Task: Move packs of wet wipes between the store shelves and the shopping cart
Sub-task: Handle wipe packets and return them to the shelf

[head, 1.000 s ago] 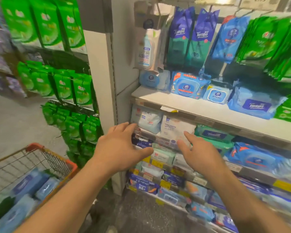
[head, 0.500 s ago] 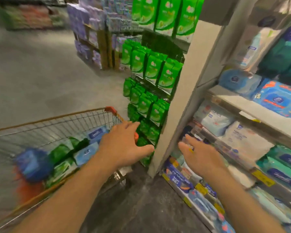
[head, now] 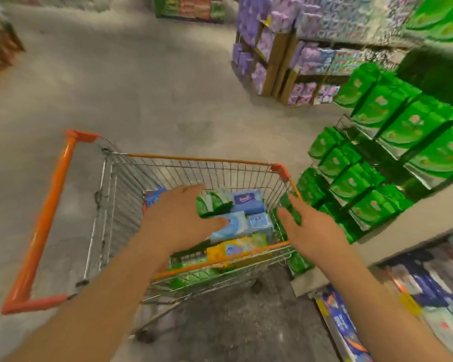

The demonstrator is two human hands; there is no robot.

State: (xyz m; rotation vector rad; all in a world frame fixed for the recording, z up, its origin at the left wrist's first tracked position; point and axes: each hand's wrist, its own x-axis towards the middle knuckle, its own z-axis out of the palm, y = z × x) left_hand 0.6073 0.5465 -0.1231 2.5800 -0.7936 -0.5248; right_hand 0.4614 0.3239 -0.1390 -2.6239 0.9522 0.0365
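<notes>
A wire shopping cart (head: 194, 168) with orange trim stands on the floor in front of me. Inside lie several packs of wet wipes: a dark blue-labelled pack (head: 247, 201), light blue packs (head: 246, 224), green packs (head: 211, 203) and a yellow pack (head: 236, 248). My left hand (head: 178, 218) hovers over the basket with fingers spread and holds nothing. My right hand (head: 309, 226) is above the cart's right rim, fingers straight, also empty. The picture is blurred by head motion.
A rack of green packs (head: 387, 158) hangs to the right of the cart. The wipes shelves (head: 429, 288) run along the lower right. Purple and lilac goods (head: 280, 45) fill a stand further back. Grey floor (head: 131, 82) stretches beyond the cart, and its orange handle (head: 47, 218) is at the left.
My view has swung left from the wipes shelves to the cart. Both hands have moved from the shelf to above the basket, still empty.
</notes>
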